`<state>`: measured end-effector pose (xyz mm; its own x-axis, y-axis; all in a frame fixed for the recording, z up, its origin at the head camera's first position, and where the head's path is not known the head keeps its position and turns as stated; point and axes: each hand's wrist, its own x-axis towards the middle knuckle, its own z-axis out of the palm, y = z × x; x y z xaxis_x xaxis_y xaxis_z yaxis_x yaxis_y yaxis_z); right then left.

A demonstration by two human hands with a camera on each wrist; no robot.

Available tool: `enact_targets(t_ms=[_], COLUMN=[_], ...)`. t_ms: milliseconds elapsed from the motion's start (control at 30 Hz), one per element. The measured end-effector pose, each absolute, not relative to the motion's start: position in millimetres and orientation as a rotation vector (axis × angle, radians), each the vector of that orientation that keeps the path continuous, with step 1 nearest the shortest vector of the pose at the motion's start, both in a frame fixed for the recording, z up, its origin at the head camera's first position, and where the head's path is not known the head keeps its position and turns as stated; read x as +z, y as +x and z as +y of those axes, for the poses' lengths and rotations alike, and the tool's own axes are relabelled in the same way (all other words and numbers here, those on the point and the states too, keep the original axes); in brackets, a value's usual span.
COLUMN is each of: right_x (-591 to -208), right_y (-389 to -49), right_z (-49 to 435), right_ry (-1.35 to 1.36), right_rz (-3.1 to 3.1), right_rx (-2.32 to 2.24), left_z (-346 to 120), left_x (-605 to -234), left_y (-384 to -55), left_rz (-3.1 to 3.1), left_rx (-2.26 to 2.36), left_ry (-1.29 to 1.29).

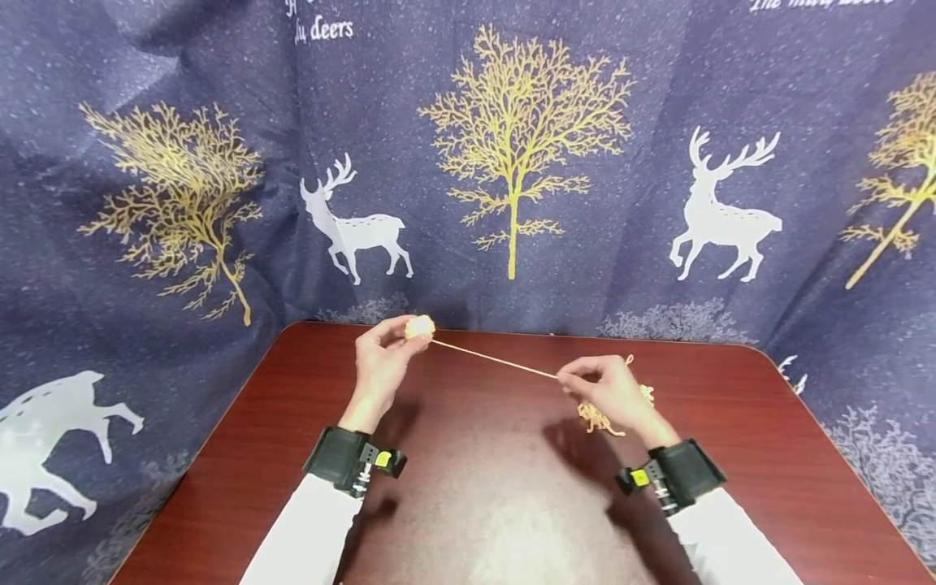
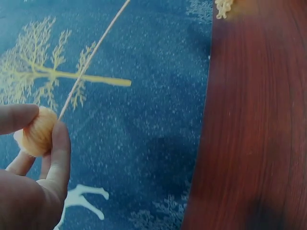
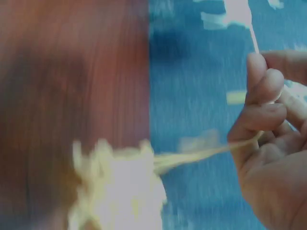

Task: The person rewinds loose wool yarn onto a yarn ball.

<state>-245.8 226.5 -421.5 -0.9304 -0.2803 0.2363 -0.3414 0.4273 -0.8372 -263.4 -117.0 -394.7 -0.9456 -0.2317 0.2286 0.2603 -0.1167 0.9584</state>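
Yellow, the ball [image 1: 420, 327] is pinched between thumb and fingertips of the left grip [image 1: 383, 357]. A straight strand [image 1: 493, 357] runs from it to the right grip [image 1: 610, 388], which pinches that strand. Near the right grip, a tangle [image 1: 595, 418] shows against the table [image 1: 468, 455]; whether they touch, I cannot tell.

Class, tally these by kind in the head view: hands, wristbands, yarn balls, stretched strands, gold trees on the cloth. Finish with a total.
Hands: 2 (left hand, right hand)
Wristbands: 2
Yarn ball: 1
Stretched strand: 1
Gold trees: 3, one cut off by the picture's right edge
Total: 9
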Motion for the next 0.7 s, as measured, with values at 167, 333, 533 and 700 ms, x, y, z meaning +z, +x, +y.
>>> enact_targets(t_ms=[167, 333, 533, 700], right_x=[-420.5, -421.2, -431.0, -444.4], right_y=[-246.3, -241.1, -233.9, -229.4], right_z=[286.1, 339.5, 384.5, 413.6], right_ry=[0.523, 0.459, 0.372, 0.281], right_rz=[-2.698, -2.736, -2.72, -2.709], right_rx=[1.33, 1.244, 1.154, 1.091], left_z=[-129.6, -138.3, -143.6, -147.2], left_x=[-395.7, -396.9, -396.7, -396.7], left_y=[-268.5, -272.7, -274.3, -275.1], left_rz=[-1.841, -1.834, -1.811, -1.785], left_rx=[-2.1, -2.1, -2.122, -2.123], left_ry=[0.057, 0.084, 0.093, 0.117])
